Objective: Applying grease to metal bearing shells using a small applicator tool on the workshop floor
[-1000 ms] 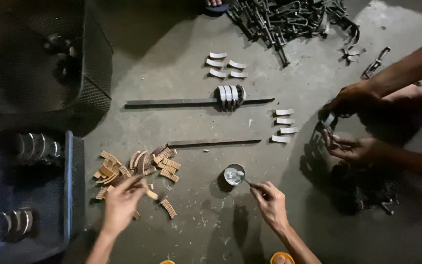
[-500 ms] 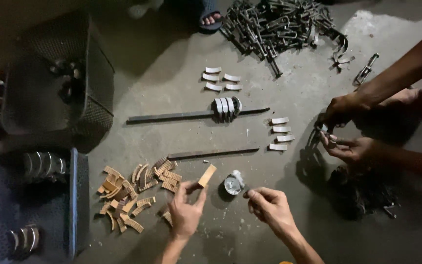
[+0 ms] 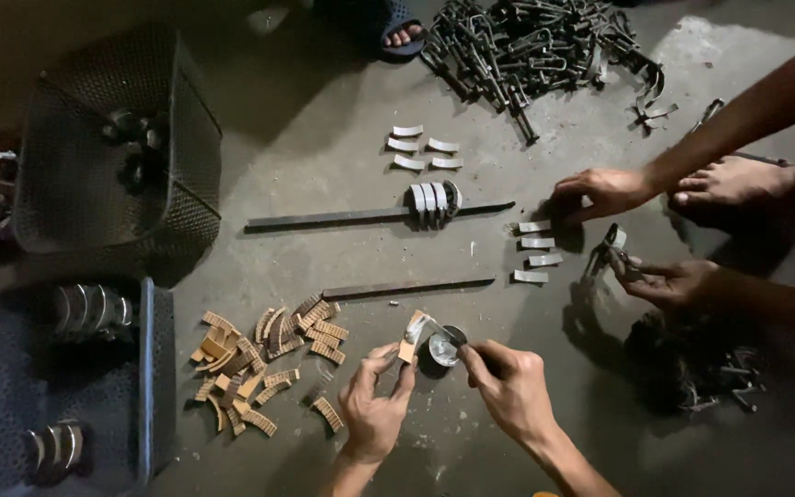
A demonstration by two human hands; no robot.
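My left hand (image 3: 374,405) pinches a small curved tan lining piece (image 3: 409,339) upright over the concrete floor. My right hand (image 3: 508,387) holds a thin stick or brush (image 3: 442,332) whose tip touches that piece, just above a small round tin (image 3: 442,350). A pile of several more tan curved pieces (image 3: 264,364) lies to the left of my left hand. A short dark metal bar (image 3: 407,288) lies just beyond the tin.
Another person's two hands (image 3: 637,239) work on a metal part at the right, near small grey curved plates (image 3: 535,250). A long bar with curved shoes (image 3: 434,202) lies mid-floor. Black metal parts (image 3: 535,46) are heaped at the top; dark crates (image 3: 112,147) stand at the left.
My left hand picked a tan piece from the pile and brought it right, over the tin. My right hand moved its stick onto the piece. The other person's upper hand reached toward the grey plates.
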